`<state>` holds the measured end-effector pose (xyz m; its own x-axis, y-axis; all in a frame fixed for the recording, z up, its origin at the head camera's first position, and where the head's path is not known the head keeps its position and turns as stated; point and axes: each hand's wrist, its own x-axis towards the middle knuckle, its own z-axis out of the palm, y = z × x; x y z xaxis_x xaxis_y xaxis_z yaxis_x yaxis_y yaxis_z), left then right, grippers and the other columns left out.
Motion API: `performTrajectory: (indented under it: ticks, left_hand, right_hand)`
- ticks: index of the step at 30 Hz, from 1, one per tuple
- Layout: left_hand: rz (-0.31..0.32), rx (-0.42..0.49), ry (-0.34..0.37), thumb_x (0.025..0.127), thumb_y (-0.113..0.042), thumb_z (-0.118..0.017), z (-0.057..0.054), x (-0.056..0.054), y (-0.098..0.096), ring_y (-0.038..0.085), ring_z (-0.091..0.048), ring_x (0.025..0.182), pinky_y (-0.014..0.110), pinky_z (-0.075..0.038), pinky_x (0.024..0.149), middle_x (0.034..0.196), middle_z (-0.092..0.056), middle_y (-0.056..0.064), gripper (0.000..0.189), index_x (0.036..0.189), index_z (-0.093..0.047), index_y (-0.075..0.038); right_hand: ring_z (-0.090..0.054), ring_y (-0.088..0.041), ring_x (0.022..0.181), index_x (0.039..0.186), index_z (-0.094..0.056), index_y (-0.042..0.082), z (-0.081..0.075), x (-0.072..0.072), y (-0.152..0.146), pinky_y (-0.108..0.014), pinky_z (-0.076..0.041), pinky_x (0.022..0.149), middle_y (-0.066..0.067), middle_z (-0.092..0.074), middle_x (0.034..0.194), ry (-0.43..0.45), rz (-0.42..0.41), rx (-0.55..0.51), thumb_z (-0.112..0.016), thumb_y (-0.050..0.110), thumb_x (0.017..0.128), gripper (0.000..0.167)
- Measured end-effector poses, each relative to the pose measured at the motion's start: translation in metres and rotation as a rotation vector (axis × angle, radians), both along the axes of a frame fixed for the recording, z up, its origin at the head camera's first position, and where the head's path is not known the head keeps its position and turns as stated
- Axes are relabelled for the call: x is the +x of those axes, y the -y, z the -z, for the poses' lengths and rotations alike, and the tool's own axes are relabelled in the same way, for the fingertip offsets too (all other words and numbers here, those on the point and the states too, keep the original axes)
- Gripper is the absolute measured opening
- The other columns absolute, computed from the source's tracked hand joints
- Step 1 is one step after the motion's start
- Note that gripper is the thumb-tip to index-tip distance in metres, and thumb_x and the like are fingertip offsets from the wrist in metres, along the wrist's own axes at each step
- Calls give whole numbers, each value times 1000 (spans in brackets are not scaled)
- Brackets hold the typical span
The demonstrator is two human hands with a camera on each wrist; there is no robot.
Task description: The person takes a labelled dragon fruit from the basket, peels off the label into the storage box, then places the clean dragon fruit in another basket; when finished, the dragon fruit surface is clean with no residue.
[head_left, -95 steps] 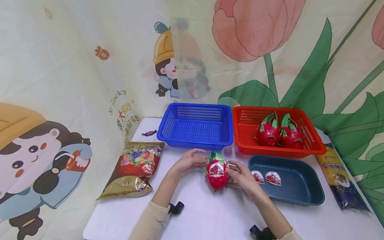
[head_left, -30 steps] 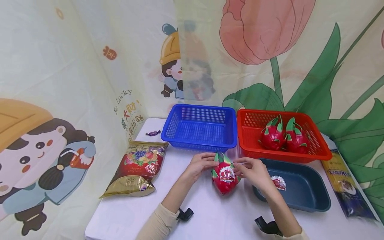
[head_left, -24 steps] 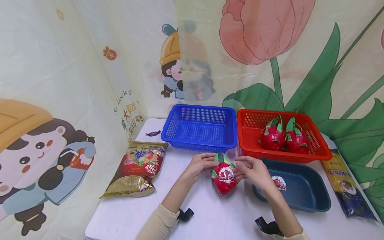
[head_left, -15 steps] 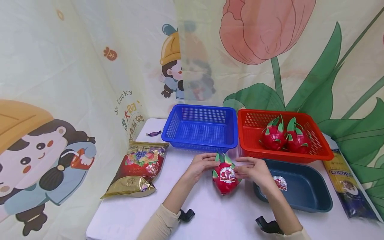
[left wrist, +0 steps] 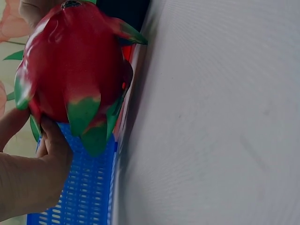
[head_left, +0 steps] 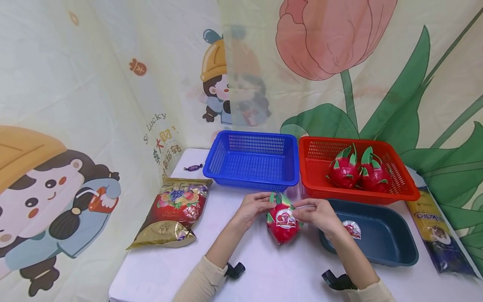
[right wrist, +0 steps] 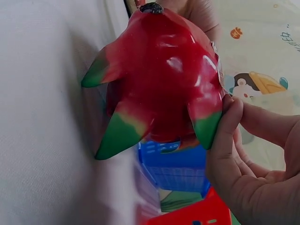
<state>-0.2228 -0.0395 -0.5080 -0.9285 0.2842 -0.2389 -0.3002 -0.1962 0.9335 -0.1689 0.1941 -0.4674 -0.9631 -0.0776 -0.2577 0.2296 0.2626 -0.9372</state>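
A red dragon fruit (head_left: 284,235) with green-tipped scales is held tilted over the table's middle, its leafy end away from me. A round white-and-red sticker (head_left: 285,218) lies on its upper side. My left hand (head_left: 252,209) pinches the leafy end between thumb and fingers, as the left wrist view also shows. From the other side my right hand (head_left: 316,216) has thumb and index finger drawn together at the sticker's right edge. In the right wrist view these fingertips meet at the edge of the sticker, close beside a green scale.
A blue basket (head_left: 250,184) and a red basket (head_left: 315,191) with two dragon fruits (head_left: 344,173) stand behind. A dark blue tray (head_left: 409,251) holding a sticker (head_left: 352,230) sits right, beside a yellow-and-blue packet (head_left: 434,233). Left are a candy bag (head_left: 171,214) and a wrapped candy (head_left: 193,167).
My right fingers, spread over the sticker half a second ago, have drawn together at its edge. Earlier they gripped the fruit's right side. My left hand keeps its hold near the leaves.
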Motion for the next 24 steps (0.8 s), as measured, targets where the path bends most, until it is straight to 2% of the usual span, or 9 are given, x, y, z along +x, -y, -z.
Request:
performTrajectory:
  ticks: [5, 12, 17, 21, 24]
  left_hand:
    - [7, 0, -13, 87, 4, -77, -1, 1, 0, 12, -73, 92, 26, -62, 85, 114, -76, 17, 42, 128, -69, 8]
    - [0, 9, -24, 87, 5, -76, 0, 2, 0, 12, -73, 91, 26, -62, 84, 118, -73, 23, 42, 128, -69, 8]
    - [-11, -8, -31, 88, 3, -77, 2, 2, 0, 13, -73, 94, 28, -62, 88, 123, -72, 24, 41, 127, -70, 6]
    - [-20, -29, -36, 88, 1, -78, 2, 3, 0, 15, -73, 98, 30, -61, 90, 123, -72, 23, 40, 127, -70, 5]
    - [-25, -38, -35, 89, -1, -79, 1, 3, 0, 15, -73, 99, 31, -61, 91, 120, -74, 20, 40, 127, -71, 5]
  right_hand:
    - [-76, -25, 96, 122, -73, -1, 1, -2, -2, -43, -63, 90, -15, -77, 111, -17, -30, -2, -84, 23, 90, 43]
    - [-74, -24, 93, 122, -72, -4, 5, -7, -8, -32, -63, 83, -15, -78, 108, -53, -95, -51, -80, 17, 93, 36]
    - [-73, -26, 101, 130, -68, -2, 5, -7, -6, -37, -62, 89, -15, -77, 113, -80, -122, -25, -80, 20, 92, 45]
    - [-72, -25, 105, 135, -67, 4, 3, -8, -1, -44, -61, 93, -12, -76, 117, -82, -97, 35, -85, 27, 87, 56]
    - [-72, -25, 106, 134, -69, 7, 1, -10, 1, -48, -60, 95, -11, -77, 114, -81, -86, 70, -86, 28, 86, 56]
